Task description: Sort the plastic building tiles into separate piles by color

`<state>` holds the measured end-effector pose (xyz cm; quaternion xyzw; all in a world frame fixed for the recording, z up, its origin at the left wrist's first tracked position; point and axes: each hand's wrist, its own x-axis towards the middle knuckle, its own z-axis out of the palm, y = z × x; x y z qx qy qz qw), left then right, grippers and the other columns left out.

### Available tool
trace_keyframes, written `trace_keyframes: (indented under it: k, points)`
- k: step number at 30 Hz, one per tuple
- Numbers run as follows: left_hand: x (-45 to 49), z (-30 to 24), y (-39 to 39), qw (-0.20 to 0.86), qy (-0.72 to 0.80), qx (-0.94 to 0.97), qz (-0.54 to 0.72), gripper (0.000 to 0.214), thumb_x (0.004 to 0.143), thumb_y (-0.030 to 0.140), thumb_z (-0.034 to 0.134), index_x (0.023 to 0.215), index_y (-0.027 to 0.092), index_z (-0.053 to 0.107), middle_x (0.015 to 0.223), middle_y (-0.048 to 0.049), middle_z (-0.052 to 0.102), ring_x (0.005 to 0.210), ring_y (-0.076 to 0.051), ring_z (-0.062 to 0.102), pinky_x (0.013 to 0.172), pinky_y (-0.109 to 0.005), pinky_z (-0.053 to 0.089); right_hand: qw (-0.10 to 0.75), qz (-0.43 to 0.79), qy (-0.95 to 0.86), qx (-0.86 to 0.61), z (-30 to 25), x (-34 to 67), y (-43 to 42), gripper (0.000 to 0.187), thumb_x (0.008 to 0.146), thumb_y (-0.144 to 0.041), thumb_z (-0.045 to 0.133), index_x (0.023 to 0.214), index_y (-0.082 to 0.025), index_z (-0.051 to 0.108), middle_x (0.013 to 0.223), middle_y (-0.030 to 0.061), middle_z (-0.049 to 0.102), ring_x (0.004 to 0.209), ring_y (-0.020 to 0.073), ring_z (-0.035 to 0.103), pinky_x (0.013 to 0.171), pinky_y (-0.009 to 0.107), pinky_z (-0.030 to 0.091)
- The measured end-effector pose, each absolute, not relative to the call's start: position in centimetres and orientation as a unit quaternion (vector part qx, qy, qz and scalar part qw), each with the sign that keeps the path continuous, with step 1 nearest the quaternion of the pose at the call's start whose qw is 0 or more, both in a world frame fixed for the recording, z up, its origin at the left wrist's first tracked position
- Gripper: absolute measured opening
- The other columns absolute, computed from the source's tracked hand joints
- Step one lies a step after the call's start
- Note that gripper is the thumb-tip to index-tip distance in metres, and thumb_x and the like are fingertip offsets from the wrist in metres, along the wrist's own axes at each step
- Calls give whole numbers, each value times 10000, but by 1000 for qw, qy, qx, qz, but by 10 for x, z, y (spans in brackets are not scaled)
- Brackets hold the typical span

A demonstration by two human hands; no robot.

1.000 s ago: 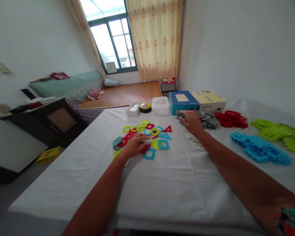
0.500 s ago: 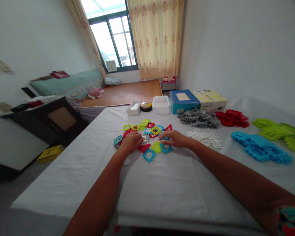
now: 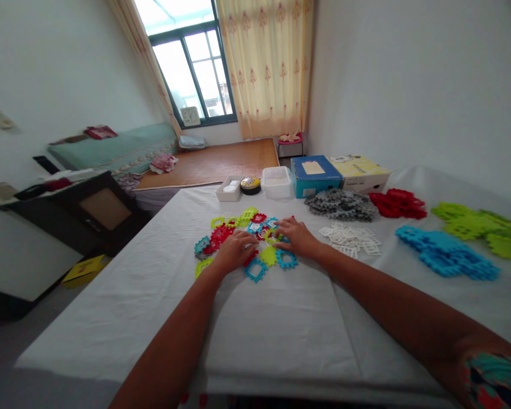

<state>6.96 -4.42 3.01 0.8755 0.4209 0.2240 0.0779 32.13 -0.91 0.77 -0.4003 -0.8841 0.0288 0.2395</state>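
Note:
A mixed heap of flat toothed plastic building pieces lies on the white-covered table. My left hand (image 3: 237, 249) rests over the left side of this heap, its fingers loosely bent and reaching right, beside a red piece (image 3: 250, 259). At the heap's right side, my right hand (image 3: 298, 237) has its fingers apart over blue and yellow-green pieces; I see nothing held. Between the hands lies a yellow-green piece (image 3: 268, 256). Nearest me are two blue square frames, one a blue frame (image 3: 263, 274). What lies under both palms is hidden.
Separate piles stand to the right: white pieces (image 3: 351, 238), grey pieces (image 3: 340, 204), red pieces (image 3: 398, 203), blue pieces (image 3: 447, 253) and yellow-green pieces (image 3: 472, 221). Behind the heap are a clear plastic tub (image 3: 276, 184), a round tin (image 3: 250, 185), a small white box (image 3: 229, 195) and a blue box (image 3: 315, 177).
My left hand has shifted right, toward the middle of the heap, uncovering red and yellow-green pieces at its left. My right hand has moved slightly up and left. The view has shifted a little.

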Motion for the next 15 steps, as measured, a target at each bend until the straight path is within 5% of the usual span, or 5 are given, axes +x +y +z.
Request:
trace_keyframes:
  k: [5,9,15]
  points:
    - [84,35,-55,86,402,891,195,376,872,478,592,1128,219,684,1113,-93,679,1060,-234,596,961,-379,452,233,62,-859,-451,10,323,-10,248,778,-399,748,945,-227,683,1064,81,711,1053,264,582,891,413,441]
    - [98,33,-62,48,409,901,137,574,778,617,640,1216,247,627,1184,-89,645,1123,-269,561,997,-420,429,238,63,-854,-458,10,321,-9,406,795,-365,712,1169,-227,634,1165,90,680,1112,266,550,919,411,424]
    - [100,29,-62,10,426,895,132,450,833,507,619,1203,251,621,1175,-87,642,1117,-264,562,971,-415,454,279,54,-857,-430,17,324,-11,466,829,-304,643,1278,-204,571,1275,94,628,1160,261,514,954,409,434]
